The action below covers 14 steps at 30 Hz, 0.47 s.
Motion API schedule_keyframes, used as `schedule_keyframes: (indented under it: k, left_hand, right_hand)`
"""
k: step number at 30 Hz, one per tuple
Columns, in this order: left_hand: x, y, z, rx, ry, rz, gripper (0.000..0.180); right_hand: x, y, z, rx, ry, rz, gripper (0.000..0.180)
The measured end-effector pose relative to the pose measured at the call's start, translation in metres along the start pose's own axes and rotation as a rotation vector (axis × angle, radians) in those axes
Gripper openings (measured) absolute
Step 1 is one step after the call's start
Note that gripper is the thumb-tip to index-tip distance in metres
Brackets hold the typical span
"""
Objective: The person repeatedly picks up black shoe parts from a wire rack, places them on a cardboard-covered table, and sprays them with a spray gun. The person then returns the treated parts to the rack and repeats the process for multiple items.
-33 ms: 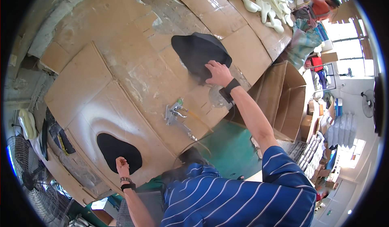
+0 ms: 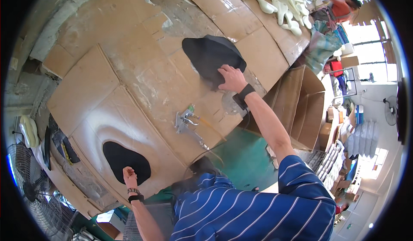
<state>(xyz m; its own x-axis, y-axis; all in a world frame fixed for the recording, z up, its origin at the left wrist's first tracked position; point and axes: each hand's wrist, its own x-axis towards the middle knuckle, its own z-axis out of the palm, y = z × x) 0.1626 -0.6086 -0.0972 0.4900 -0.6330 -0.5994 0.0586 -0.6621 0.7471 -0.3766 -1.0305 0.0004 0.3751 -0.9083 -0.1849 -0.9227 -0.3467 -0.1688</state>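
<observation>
A rounded, roughly triangular black pad [image 2: 121,156] lies flat on cardboard at the near left, ringed by a whitish sprayed band. My left hand [image 2: 130,178] is over its front part, fingers curled together; whatever they hold is hidden. Farther right, several overlapping black pads [image 2: 209,54] are piled on the cardboard. My right hand [image 2: 233,78] touches the near edge of this pile, its thumb and fingers spread apart. Between the hands a metal spray gun [image 2: 184,120] with a yellowish hose rests near the table's front edge.
Cardboard sheets [image 2: 142,47] cover the table. Cream-coloured moulded saddle-shaped pieces [image 2: 282,4] are heaped at the far right. An open cardboard box [image 2: 297,103] stands beside the table at right. A fan [image 2: 32,189] is at the left, and another person [image 2: 340,6] is at the far right.
</observation>
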Motion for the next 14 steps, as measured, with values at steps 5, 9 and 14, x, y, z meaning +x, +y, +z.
schedule_keyframes:
  k: [5,9,14]
  left_hand:
    - [-0.001,0.003,0.002,-0.033,0.007,-0.043,0.044]
    - [0.000,0.001,0.002,0.001,0.008,-0.029,0.045]
    - [0.001,-0.004,0.001,0.002,0.025,-0.032,0.044]
  right_hand:
    - [0.006,-0.001,-0.004,-0.033,0.000,0.029,0.061]
    - [0.017,0.012,0.002,0.037,0.025,0.046,0.052]
    - [0.022,0.008,0.004,-0.075,-0.009,0.042,0.052]
